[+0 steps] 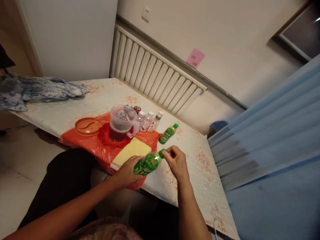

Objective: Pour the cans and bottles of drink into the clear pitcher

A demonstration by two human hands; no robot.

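Observation:
My left hand (129, 171) is wrapped round the lower body of a green drink bottle (150, 162), which tilts to the right above the table's front edge. At its neck, my right hand (177, 160) pinches the green cap (163, 152) between thumb and fingers. Just beyond stands a second green bottle (167, 134), capped. Left of the hands lies a yellow pad of paper (132, 151) on a red plastic sheet (75, 140). Behind the pad, a clear plastic pitcher (120, 125) holds dark liquid and stands on a red scalloped dish (105, 136).
Several small white-capped bottles (147, 121) and drink cans (137, 109) stand behind the pitcher. An orange round lid (88, 126) lies at left. The flowered tablecloth (200, 156) reaches a radiator (155, 71) and a blue curtain (270, 133). A patterned cloth (47, 89) lies far left.

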